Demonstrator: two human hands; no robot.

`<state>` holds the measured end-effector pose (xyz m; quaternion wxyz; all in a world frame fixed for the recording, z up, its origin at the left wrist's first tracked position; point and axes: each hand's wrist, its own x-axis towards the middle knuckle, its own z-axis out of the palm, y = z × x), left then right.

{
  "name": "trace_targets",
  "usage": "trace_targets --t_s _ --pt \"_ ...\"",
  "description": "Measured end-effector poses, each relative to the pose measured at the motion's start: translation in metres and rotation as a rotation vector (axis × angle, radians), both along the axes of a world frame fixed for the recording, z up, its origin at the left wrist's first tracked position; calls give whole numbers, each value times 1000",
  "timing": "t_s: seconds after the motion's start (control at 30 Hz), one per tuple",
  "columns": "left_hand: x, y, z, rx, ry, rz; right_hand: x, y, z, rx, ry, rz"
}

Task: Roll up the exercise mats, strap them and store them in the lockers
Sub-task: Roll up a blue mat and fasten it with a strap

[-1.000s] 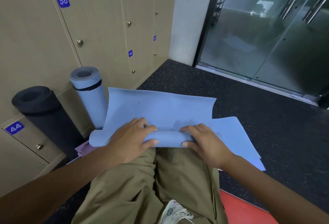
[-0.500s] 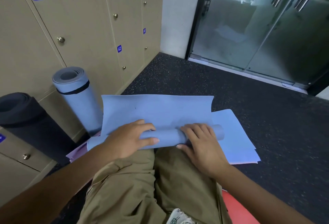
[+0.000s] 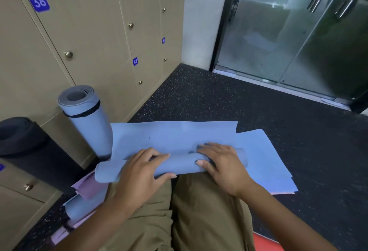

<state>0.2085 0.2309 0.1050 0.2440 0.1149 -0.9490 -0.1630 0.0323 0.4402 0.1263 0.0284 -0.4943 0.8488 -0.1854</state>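
Both hands gripped the half-rolled blue mat (image 3: 179,163) on the floor before the knees: left hand (image 3: 143,171) curled over the roll's left part, right hand (image 3: 223,169) over the right. Strapped blue roll (image 3: 87,119) stood against the lockers (image 3: 89,31).

Both bare forearms reached forward from the bottom corners of the view, over knees in olive trousers. The left hand (image 3: 142,168) lay palm down, fingers curled over the top of the blue mat roll (image 3: 179,164) and thumb tucked beneath its near side. The right hand (image 3: 223,164) mirrored it close beside, fingers spread across the roll, thumb pressing its front.
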Motion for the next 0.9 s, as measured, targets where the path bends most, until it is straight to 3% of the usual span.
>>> trace_targets --t_s 0.3,0.4,0.53,0.73,0.9 --pt "-26 -21 12 375 -251 -21 9 0 -11 -199 271 -100" --pt "-41 -35 15 474 -330 -54 7 2 -21 -197 254 -114" --pt "-51 -45 12 351 -333 -83 -4 -2 -22 -163 134 -102" --pt "-50 -25 15 252 -45 -63 -29 -18 -6 -8 -20 -103" --pt "-46 -20 1 21 -76 -79 -48 -36 8 136 -69 -61"
